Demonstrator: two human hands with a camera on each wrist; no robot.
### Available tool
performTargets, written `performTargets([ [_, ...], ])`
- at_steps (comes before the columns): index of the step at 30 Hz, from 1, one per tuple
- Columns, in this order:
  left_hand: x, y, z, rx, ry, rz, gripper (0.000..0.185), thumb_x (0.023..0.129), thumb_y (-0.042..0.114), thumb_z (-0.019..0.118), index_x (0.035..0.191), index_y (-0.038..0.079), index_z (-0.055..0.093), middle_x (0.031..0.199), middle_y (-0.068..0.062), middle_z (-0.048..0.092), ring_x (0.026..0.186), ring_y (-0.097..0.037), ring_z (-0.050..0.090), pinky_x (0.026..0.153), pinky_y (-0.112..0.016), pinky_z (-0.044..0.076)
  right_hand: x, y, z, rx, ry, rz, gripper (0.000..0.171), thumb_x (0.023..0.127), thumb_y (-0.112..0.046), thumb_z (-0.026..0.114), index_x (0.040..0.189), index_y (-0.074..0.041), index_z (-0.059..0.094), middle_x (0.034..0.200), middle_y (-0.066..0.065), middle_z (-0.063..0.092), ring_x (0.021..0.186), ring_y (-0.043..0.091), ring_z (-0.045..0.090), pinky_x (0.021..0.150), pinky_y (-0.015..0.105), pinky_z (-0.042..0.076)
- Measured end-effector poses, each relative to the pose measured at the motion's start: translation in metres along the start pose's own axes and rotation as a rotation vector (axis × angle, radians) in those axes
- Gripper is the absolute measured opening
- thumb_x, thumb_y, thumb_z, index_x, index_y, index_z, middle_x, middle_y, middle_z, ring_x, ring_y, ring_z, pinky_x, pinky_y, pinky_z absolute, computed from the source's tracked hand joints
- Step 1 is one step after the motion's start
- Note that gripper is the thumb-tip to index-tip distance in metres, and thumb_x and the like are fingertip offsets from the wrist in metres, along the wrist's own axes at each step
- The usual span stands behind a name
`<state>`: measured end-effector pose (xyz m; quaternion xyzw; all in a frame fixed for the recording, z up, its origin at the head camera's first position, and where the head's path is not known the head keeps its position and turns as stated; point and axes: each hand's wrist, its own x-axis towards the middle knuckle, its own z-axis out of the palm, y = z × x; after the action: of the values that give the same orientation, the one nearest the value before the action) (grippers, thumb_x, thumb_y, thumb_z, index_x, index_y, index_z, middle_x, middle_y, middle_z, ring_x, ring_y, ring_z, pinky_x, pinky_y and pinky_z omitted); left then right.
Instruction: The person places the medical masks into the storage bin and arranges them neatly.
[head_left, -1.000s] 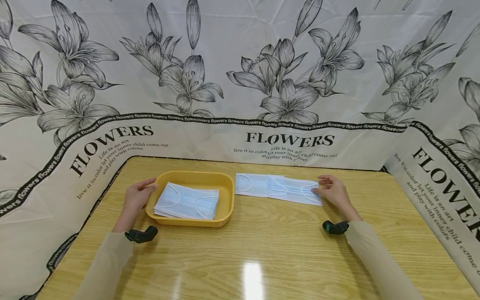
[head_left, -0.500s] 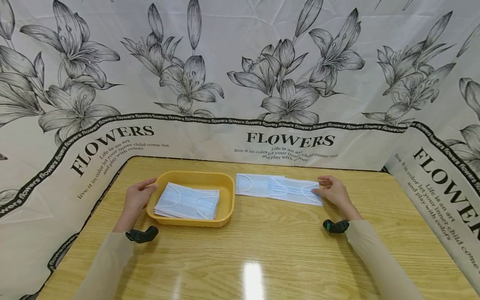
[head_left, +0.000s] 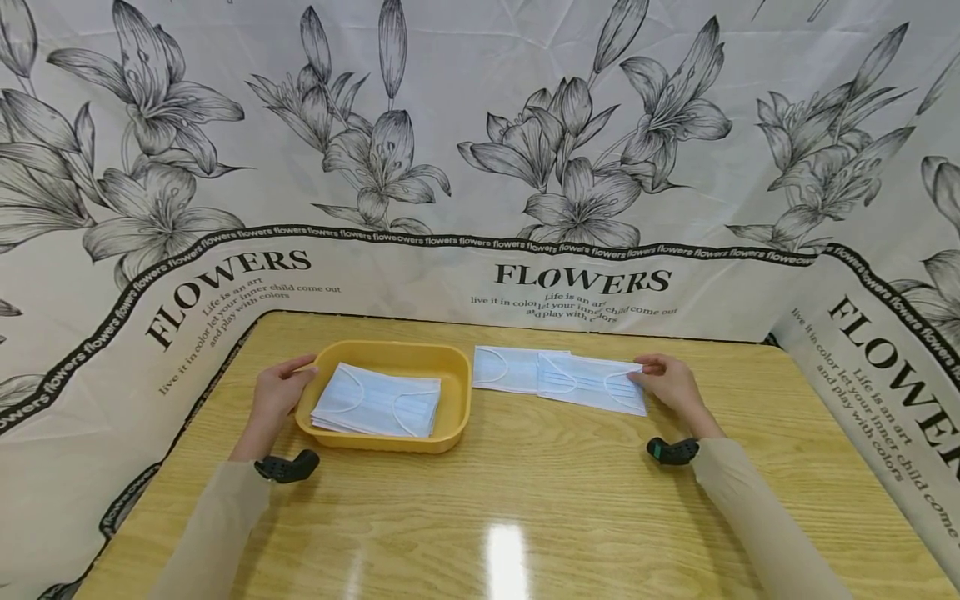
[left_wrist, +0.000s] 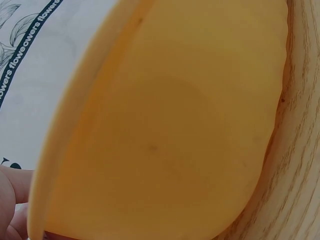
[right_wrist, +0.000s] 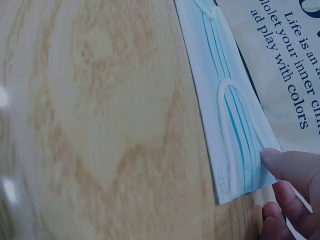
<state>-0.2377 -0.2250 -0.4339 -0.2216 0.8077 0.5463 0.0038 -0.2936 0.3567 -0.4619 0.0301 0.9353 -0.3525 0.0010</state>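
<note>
My left hand (head_left: 278, 390) grips the left rim of a yellow plastic basin (head_left: 453, 400); in the left wrist view the basin's outer wall (left_wrist: 160, 125) fills most of the picture, with fingers (left_wrist: 15, 185) at its rim. Inside the basin lies a small stack of light blue face masks (head_left: 375, 402). To the basin's right, my right hand (head_left: 670, 386) pinches the right end of a pleated face mask (head_left: 592, 383), thumb on top and fingers below, as the right wrist view of this mask (right_wrist: 235, 125) shows. Its left end overlaps another face mask (head_left: 504, 371).
All of this is on a wood-grain table (head_left: 480, 508) whose back edge meets a white cloth (head_left: 420, 283) printed with flowers and lettering. The cloth also rises along the left and right sides. Each wrist wears a black device (head_left: 288, 467).
The right end of the mask has shifted and tilted slightly under my right hand's pinch. My left hand stays on the basin's rim. The whole head view has drifted very slightly.
</note>
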Motion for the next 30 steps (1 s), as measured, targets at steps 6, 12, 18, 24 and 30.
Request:
performTargets([
  [6,0.002,0.000,0.002,-0.001,0.008,0.001,0.043,0.095,0.027,0.059,0.135,0.012,0.057,0.115,-0.012,0.063,0.057,-0.003,0.048,0.050,-0.020,0.040,-0.002,-0.001,-0.001,-0.017,0.023,-0.008,0.041,0.093,-0.024,0.064,0.123,0.003,0.062,0.116,0.026,0.063,0.104,0.037,0.059,0.086,0.046,0.047],
  [12,0.002,-0.001,0.002,-0.018,-0.001,0.005,0.044,0.095,0.026,0.059,0.135,0.010,0.056,0.115,-0.015,0.063,0.053,-0.004,0.046,0.047,-0.021,0.038,-0.005,-0.002,-0.004,-0.017,0.006,0.030,0.045,0.098,-0.032,0.055,0.123,0.005,0.061,0.120,0.026,0.062,0.098,0.029,0.063,0.078,0.035,0.049],
  [18,0.001,-0.001,0.001,-0.022,-0.005,-0.005,0.044,0.095,0.027,0.059,0.136,0.010,0.056,0.116,-0.015,0.062,0.051,-0.004,0.043,0.047,-0.022,0.037,-0.012,-0.004,-0.009,0.069,-0.005,0.070,0.047,0.100,-0.032,0.050,0.126,0.006,0.059,0.118,0.027,0.063,0.073,0.006,0.062,0.060,0.022,0.051],
  [24,0.000,0.000,0.001,-0.011,0.005,-0.005,0.043,0.095,0.026,0.058,0.135,0.010,0.056,0.112,-0.011,0.062,0.055,-0.004,0.046,0.048,-0.021,0.037,-0.021,-0.006,-0.010,0.097,0.056,0.055,0.043,0.100,-0.029,0.052,0.124,0.005,0.061,0.107,0.025,0.067,0.069,0.007,0.061,0.056,0.023,0.052],
  [30,-0.001,0.002,0.001,-0.005,0.001,-0.011,0.044,0.096,0.027,0.058,0.136,0.011,0.055,0.123,-0.017,0.060,0.060,-0.003,0.049,0.050,-0.022,0.039,-0.031,-0.008,-0.010,0.108,0.133,0.029,0.040,0.100,-0.027,0.051,0.123,0.004,0.062,0.108,0.026,0.066,0.069,0.005,0.060,0.058,0.022,0.054],
])
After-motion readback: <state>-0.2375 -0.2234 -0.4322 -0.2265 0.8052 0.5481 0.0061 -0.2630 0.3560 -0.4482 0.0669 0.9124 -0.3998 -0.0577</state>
